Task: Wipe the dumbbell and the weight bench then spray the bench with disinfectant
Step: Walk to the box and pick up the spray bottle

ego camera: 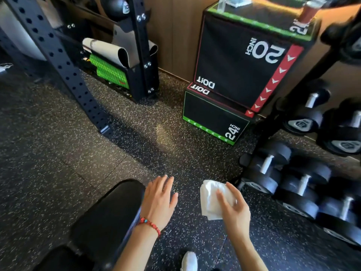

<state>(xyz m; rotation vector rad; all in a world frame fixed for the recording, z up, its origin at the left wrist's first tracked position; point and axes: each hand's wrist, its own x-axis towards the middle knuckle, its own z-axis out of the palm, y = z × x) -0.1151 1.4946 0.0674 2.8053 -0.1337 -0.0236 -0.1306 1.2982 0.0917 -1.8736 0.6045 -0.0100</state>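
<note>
Pinching a folded white cloth (214,198) between thumb and fingers, the right hand (233,207) has its grip closed on the cloth above the speckled rubber floor (97,173), clear of any surface. The left hand (159,200) is released, fingers spread and holding nothing, hovering just past the rounded end of the black padded weight bench (109,212), the desk of this job; whether it touches the pad I cannot tell. The cloth looks light, soft and limp, so it should be kept bunched under the palm for wiping. To the right, well apart from the cloth, the dumbbells (267,169) sit racked: likely heavy and rigid, best taken by the bare metal handle between the black heads. No disinfectant bottle can be picked out with certainty.
</note>
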